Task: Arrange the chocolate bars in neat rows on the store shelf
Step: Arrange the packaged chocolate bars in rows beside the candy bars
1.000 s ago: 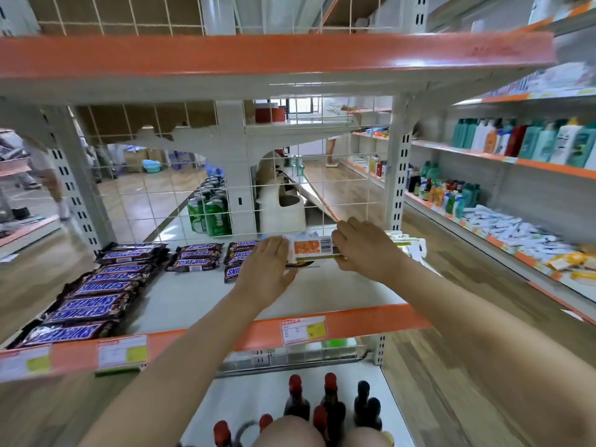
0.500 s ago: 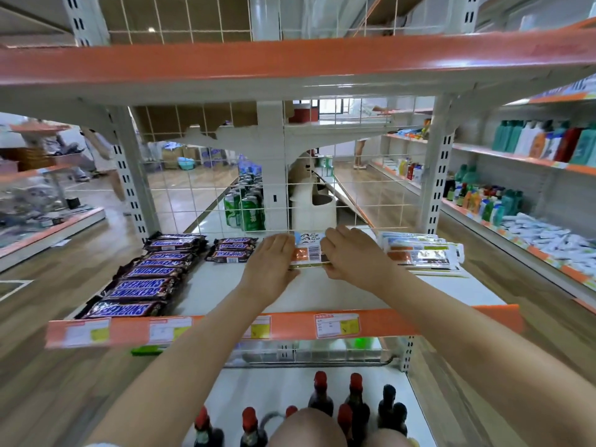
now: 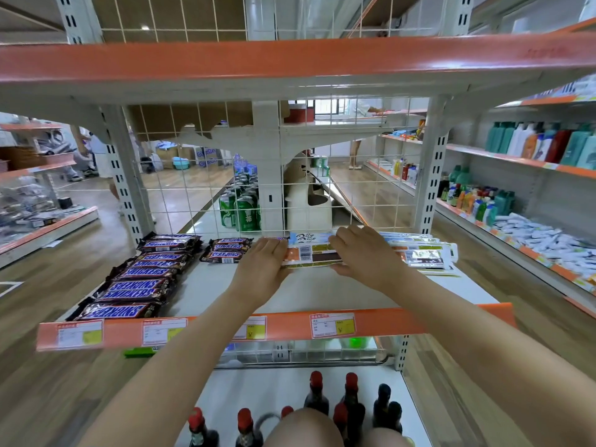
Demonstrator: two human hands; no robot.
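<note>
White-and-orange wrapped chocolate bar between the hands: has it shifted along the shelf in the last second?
No. The bar keeps its gap to the small Snickers stack on its left; only the camera moved.

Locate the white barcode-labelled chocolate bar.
Head view: white barcode-labelled chocolate bar lies mid-shelf at the back, between both hands, brown Snickers bars to its left.

Snickers bars [image 3: 138,280]: brown wrappers, blue lettering; a column lying flat along the shelf [image 3: 309,288] left side, second short stack [image 3: 227,250] beside it at back.
White-wrapped bars [image 3: 311,253]: flat, barcode up, back centre-right.
</note>
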